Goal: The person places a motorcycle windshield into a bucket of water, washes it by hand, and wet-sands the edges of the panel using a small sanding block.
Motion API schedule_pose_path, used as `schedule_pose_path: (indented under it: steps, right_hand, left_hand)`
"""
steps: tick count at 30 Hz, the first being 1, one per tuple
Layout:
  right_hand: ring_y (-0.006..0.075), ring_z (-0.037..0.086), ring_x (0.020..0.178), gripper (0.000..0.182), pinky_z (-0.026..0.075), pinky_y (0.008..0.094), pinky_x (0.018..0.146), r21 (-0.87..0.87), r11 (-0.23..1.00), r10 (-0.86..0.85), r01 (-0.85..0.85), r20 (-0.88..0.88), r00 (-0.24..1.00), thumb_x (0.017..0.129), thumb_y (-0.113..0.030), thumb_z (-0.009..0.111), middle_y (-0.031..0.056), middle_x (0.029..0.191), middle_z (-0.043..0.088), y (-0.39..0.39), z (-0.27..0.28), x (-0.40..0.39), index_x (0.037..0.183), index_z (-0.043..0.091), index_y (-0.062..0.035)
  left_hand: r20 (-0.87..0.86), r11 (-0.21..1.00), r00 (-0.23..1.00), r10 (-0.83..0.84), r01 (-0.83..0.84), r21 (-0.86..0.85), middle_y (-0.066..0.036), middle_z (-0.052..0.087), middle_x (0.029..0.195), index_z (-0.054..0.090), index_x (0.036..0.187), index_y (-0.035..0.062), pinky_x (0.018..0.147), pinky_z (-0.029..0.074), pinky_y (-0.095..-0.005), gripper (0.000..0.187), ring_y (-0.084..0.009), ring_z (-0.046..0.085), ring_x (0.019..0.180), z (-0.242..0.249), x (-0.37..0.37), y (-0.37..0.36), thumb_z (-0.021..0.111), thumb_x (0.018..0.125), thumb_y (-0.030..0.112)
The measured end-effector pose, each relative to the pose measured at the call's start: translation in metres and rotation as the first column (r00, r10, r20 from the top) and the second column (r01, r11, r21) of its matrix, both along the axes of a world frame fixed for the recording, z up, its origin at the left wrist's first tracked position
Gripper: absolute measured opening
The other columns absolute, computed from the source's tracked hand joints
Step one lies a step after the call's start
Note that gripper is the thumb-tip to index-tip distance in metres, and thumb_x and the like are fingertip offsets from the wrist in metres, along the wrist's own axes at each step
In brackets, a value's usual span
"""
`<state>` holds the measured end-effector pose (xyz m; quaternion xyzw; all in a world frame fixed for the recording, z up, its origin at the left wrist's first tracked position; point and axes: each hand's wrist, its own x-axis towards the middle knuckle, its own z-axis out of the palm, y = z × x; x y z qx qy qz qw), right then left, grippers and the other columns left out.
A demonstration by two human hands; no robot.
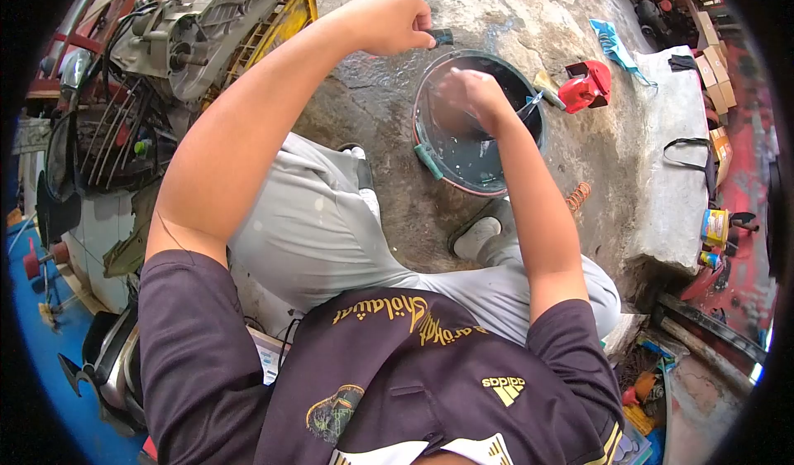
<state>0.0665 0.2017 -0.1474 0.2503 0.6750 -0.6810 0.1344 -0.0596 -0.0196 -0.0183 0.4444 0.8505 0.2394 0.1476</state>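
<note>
My left hand [393, 22] reaches out beyond the far-left rim of a dark bucket [420, 105], its fingers closed on a small dark green piece [442, 38] that I cannot identify. Over the bucket's opening is my right hand [475, 97], its fingers smeared by motion. Dark liquid [471, 157] with light specks shows inside the bucket. A green grip [428, 160] lies along the near-left rim. Just right of the bucket, a red plastic object [585, 86] rests on the wet floor beside a beige piece [546, 84].
Metal machine parts [169, 51] and a yellow crate [285, 26] crowd the left side. A blue wrapper [610, 47] and a copper-coloured spring [578, 196] lie on the concrete floor. At right are a pale ledge [666, 151], cardboard boxes [716, 76] and a yellow tub [715, 227].
</note>
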Motion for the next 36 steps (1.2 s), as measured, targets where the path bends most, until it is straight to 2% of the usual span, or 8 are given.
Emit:
schedule_pose_path:
  steps: [5, 7, 9, 11, 14, 23, 25, 36]
  right_hand:
    - [0.0178, 0.068, 0.072, 0.029, 0.054, 0.035, 0.06, 0.156, 0.818, 0.448, -0.554, 0.432, 0.783, 0.095, -0.03, 0.067, 0.0068, 0.09, 0.073, 0.028, -0.044, 0.052, 0.103, 0.071, -0.003]
    - [0.0282, 0.074, 0.085, 0.032, 0.058, 0.0401, 0.069, 0.268, 0.646, 0.45, -0.715, 0.623, 0.64, 0.092, -0.025, 0.064, 0.0156, 0.098, 0.076, 0.039, -0.073, 0.067, 0.104, 0.073, 0.0029]
    - [0.0371, 0.074, 0.102, 0.035, 0.058, 0.0442, 0.082, 0.495, 0.548, 0.343, -0.675, 0.602, 0.721, 0.086, -0.016, 0.058, 0.025, 0.111, 0.075, 0.068, -0.162, 0.095, 0.107, 0.074, 0.0068]
    - [0.0392, 0.069, 0.113, 0.041, 0.053, 0.0446, 0.097, 0.453, 0.132, 0.499, -0.882, 0.738, 0.454, 0.082, -0.014, 0.052, 0.0317, 0.121, 0.068, 0.073, -0.177, 0.098, 0.108, 0.073, 0.0105]
    - [0.0388, 0.069, 0.115, 0.042, 0.053, 0.0438, 0.099, 0.547, 0.269, 0.394, -0.793, 0.688, 0.609, 0.08, -0.012, 0.054, 0.0312, 0.124, 0.067, 0.05, -0.152, 0.103, 0.109, 0.073, 0.0103]
    - [0.0361, 0.064, 0.125, 0.038, 0.051, 0.0429, 0.104, 0.469, 0.291, 0.364, -0.834, 0.752, 0.549, 0.079, -0.006, 0.058, 0.0257, 0.129, 0.068, 0.049, -0.177, 0.094, 0.112, 0.076, 0.0001]
    - [0.0361, 0.064, 0.125, 0.039, 0.052, 0.0449, 0.103, 0.31, 0.124, 0.427, -0.943, 0.841, 0.333, 0.079, -0.005, 0.057, 0.0257, 0.129, 0.068, 0.053, -0.207, 0.088, 0.112, 0.076, 0.0001]
    - [0.0344, 0.07, 0.115, 0.041, 0.056, 0.0439, 0.092, 0.378, 0.207, 0.46, -0.902, 0.776, 0.431, 0.07, -0.004, 0.059, 0.0292, 0.121, 0.07, 0.032, -0.163, 0.087, 0.106, 0.076, 0.006]
  left_hand:
    - [0.0, 1.0, 1.0, -0.006, 0.006, -0.004, -0.02, 0.073, 0.091, 0.069, 0.1, 0.0001, 0.079, 0.055, -0.0438, 0.037, -0.034, 0.072, 0.086, -0.005, -0.002, 0.0, 0.077, 0.089, 0.034]
    - [-0.048, 0.994, 0.997, -0.053, 0.057, 0.091, -0.014, 0.075, 0.086, 0.073, 0.1, -0.0006, 0.061, 0.057, -0.0421, 0.033, -0.0273, 0.069, 0.056, -0.014, -0.005, 0.001, 0.076, 0.089, 0.03]
    - [-0.012, 0.998, 0.999, -0.042, 0.043, 0.04, -0.017, 0.074, 0.087, 0.071, 0.101, -0.0006, 0.069, 0.056, -0.0424, 0.034, -0.0301, 0.071, 0.07, -0.009, -0.002, 0.005, 0.076, 0.09, 0.031]
    - [0.021, 0.999, 0.999, -0.024, 0.025, -0.02, -0.019, 0.073, 0.089, 0.069, 0.102, -0.0007, 0.077, 0.055, -0.0426, 0.035, -0.0329, 0.072, 0.083, -0.003, 0.002, 0.005, 0.076, 0.09, 0.031]
    - [-0.025, 0.998, 0.998, -0.052, 0.053, 0.036, -0.016, 0.075, 0.089, 0.073, 0.097, 0.0008, 0.075, 0.057, -0.0436, 0.032, -0.0305, 0.073, 0.08, 0.003, 0.006, 0.004, 0.077, 0.087, 0.031]
    - [-0.017, 0.998, 0.998, -0.056, 0.056, -0.021, -0.018, 0.074, 0.091, 0.07, 0.102, 0.0015, 0.08, 0.055, -0.0432, 0.032, -0.0329, 0.072, 0.088, -0.002, 0.006, 0.005, 0.077, 0.09, 0.031]
    - [-0.086, 0.995, 0.992, -0.096, 0.098, 0.02, -0.017, 0.075, 0.091, 0.07, 0.101, 0.001, 0.08, 0.055, -0.0428, 0.031, -0.0324, 0.072, 0.088, -0.004, 0.006, 0.006, 0.077, 0.089, 0.03]
    - [-0.048, 0.995, 0.994, -0.099, 0.099, -0.01, -0.019, 0.075, 0.093, 0.071, 0.103, 0.0005, 0.082, 0.055, -0.0434, 0.034, -0.0338, 0.072, 0.091, -0.002, 0.006, 0.005, 0.076, 0.089, 0.031]
